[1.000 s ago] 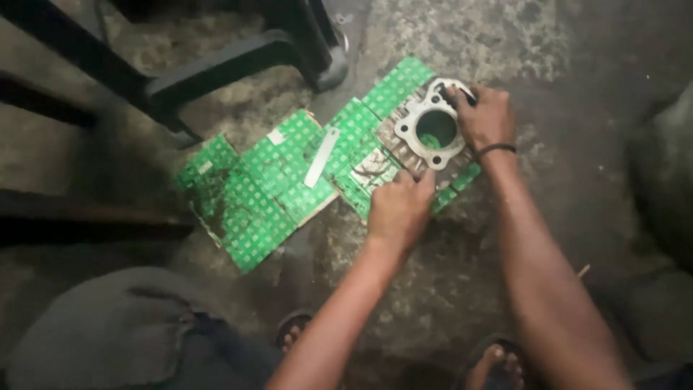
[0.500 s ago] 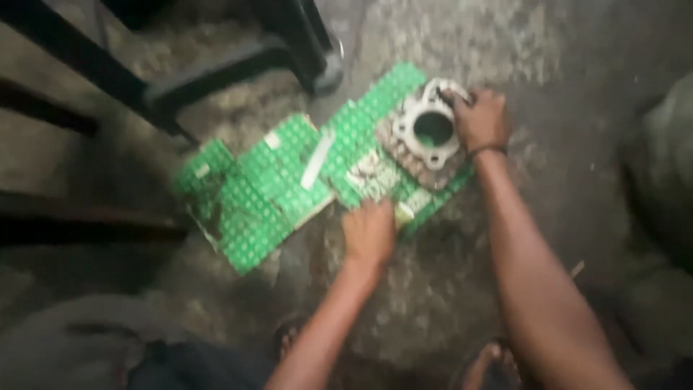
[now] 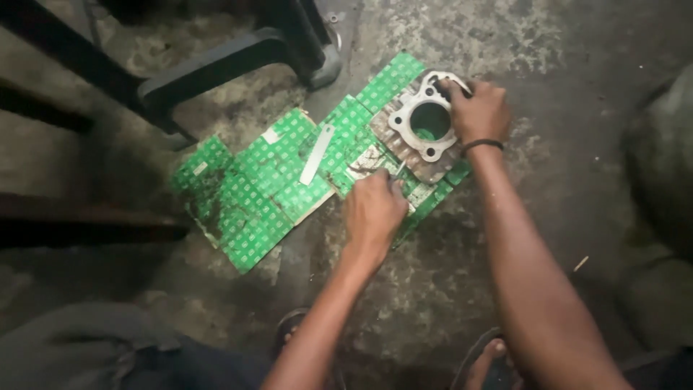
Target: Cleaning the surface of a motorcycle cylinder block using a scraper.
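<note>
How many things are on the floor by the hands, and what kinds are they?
Metal engine cylinder, held by the right hand: 1
Flattened green cardboard sheet: 1
Flat pale strip lying on the cardboard: 1
Small thin tool at the left hand, too hidden to tell its kind: 1
Total: 4

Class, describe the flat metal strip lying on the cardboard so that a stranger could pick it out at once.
Find the flattened green patterned cardboard on the stained concrete floor. Near its middle lies a slim pale grey metal strip, tilted, apart from both hands. Unlike the round-bored grey metal engine cylinder nearby, it is thin and flat.
</note>
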